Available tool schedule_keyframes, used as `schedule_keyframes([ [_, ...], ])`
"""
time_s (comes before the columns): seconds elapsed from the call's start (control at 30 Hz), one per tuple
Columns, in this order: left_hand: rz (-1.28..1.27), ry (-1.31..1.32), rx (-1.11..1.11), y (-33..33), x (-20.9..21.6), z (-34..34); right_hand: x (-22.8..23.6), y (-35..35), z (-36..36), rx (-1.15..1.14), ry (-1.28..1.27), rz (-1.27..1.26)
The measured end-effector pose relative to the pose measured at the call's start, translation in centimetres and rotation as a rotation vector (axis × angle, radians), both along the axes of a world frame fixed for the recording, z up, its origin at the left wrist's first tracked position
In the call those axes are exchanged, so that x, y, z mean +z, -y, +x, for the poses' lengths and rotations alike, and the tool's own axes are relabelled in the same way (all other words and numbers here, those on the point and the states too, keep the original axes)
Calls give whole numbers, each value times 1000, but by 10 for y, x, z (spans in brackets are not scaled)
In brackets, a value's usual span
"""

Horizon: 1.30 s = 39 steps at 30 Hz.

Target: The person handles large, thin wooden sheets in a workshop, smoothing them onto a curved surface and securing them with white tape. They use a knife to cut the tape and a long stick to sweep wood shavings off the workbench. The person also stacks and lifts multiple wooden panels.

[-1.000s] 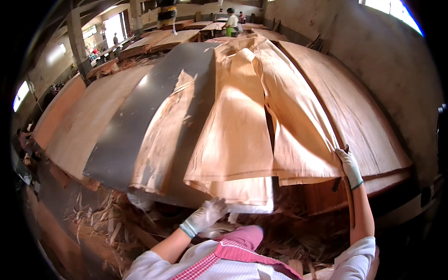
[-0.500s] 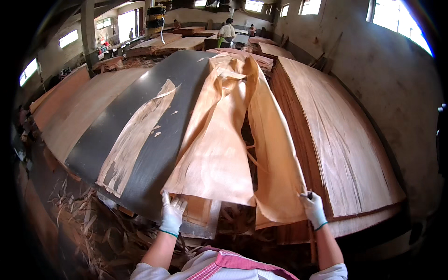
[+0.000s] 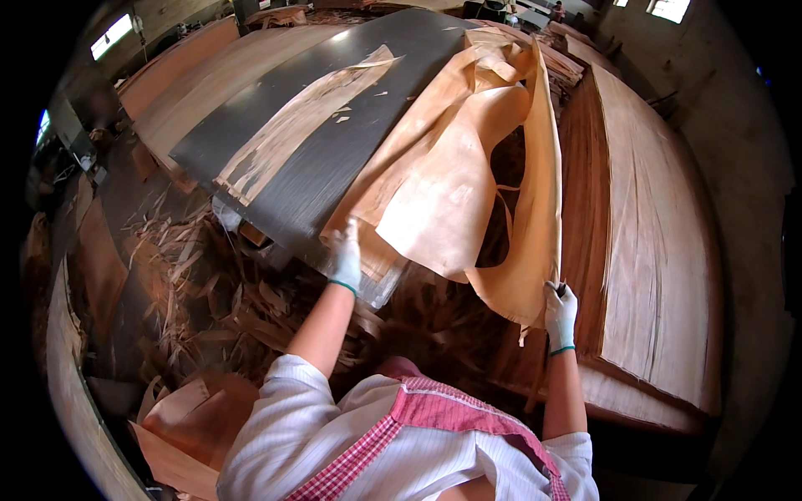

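White-gloved left hand [image 3: 344, 257] and white-gloved right hand [image 3: 561, 316] are standing apart at the near end of thin, tan wood veneer [image 3: 443, 196]

The veneer is lying rumpled in the middle of the scene, running from near to far, partly over a smooth, dark grey flat board [image 3: 326, 150]. Its left part is bulging upward in a pale curve, and a narrower right part is curling beside it, a dark gap showing between them. The right hand is closing its bent fingers on the near right edge. The left hand is reaching the near left corner, slightly blurred; whether it is pinching the wood, one cannot tell.

On the left, a ragged, pale brown veneer strip [image 3: 292, 125] is resting on the board. On the right, a tall stack of reddish-brown wood sheets [image 3: 660, 234] is standing just beside the veneer. Curled brown wood scraps [image 3: 242, 309] are covering the floor at near left. The person is wearing a pink-and-white checked apron [image 3: 451, 409] over a white striped shirt [image 3: 322, 409].
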<state>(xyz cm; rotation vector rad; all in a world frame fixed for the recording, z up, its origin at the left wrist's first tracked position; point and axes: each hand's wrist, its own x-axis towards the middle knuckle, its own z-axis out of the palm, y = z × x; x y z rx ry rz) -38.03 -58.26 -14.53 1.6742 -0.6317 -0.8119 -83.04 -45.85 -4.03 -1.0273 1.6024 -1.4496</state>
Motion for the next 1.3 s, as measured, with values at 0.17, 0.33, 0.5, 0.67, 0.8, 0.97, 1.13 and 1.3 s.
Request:
schedule_keyframes([
  [0.17,35,-840,-164,2,50,-58,3,-1,13,-25,-83,83],
  [0.33,-64,-230,7,7,39,-68,-6,4,25,-4,-17,50],
  [0.5,179,-389,-271,-61,22,-66,-7,9,35,-27,267,-8],
  [0.67,154,-828,-192,-22,40,-73,2,4,36,-9,41,71],
  [0.8,15,-833,-170,17,18,-78,-4,3,41,-27,-66,98],
  [0.97,-393,-91,-14,30,13,-58,-6,4,48,-4,108,65],
  [1.13,-618,-97,-247,-7,113,-97,-3,-4,40,-46,35,59],
  [1.3,-750,126,-380,-49,149,-117,-2,-13,47,-58,-105,83],
])
